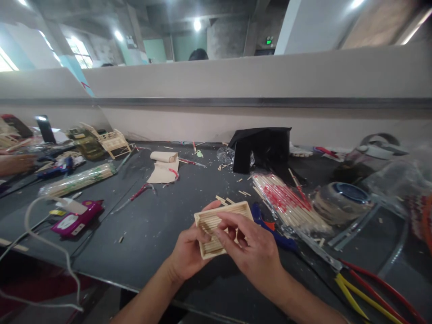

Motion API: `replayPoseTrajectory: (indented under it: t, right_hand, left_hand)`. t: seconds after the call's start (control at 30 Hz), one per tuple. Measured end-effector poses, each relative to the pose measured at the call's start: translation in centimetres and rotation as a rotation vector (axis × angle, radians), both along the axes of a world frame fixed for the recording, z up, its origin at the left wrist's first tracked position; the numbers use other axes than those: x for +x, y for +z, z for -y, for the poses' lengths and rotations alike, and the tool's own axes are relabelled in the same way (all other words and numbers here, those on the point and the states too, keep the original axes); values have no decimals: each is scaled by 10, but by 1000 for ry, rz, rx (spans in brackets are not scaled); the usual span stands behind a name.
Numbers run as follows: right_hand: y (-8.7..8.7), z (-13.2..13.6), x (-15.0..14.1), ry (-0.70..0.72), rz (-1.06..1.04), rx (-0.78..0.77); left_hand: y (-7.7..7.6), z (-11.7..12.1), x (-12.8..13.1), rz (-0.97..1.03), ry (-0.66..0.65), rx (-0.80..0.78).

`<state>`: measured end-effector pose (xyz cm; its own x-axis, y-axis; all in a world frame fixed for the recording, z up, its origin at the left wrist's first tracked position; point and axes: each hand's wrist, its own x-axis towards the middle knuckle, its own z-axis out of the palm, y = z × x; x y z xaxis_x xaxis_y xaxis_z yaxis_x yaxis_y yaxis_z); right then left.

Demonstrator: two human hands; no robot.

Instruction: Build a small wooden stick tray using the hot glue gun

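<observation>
A small shallow box [206,222] built from thin wooden sticks is tilted toward me above the dark table. My left hand [186,253] grips its left side, thumb inside and fingers behind it. Over the box's inside hovers my right hand [259,246], fingers curled, with the thumb and index fingertips close together. Whether something small sits in that pinch, I cannot make out. Just right of the box lies a blue glue gun [283,240], partly hidden by my right hand. Several short stick pieces [225,201] are scattered behind the box.
Plastic-wrapped sticks [286,198] and a clear jar [344,202] stand right, near pliers with red and yellow handles [354,292]. A pink power strip [78,219], bagged sticks [81,177] and a small wooden bench [114,141] lie left. Another person's hand [15,163] is far left.
</observation>
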<state>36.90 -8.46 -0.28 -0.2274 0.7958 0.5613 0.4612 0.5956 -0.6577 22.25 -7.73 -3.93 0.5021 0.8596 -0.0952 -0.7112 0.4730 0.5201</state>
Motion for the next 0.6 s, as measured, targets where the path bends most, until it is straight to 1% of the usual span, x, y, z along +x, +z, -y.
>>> replayPoseTrajectory:
  t: [0.17,0.3,0.43,0.6]
  right_hand:
    - [0,1,0,-30,6,47]
    - [-3,4,-2,26,29,31]
    - [-6,7,-4,64,47,15]
    - [-8,7,-6,83,60,45]
  left_hand:
    - [-2,2,2,-21,-55,-3]
    - [-4,4,4,-37,-52,11]
    - [-5,7,4,-106,-20,5]
    - [-5,8,6,-128,-53,55]
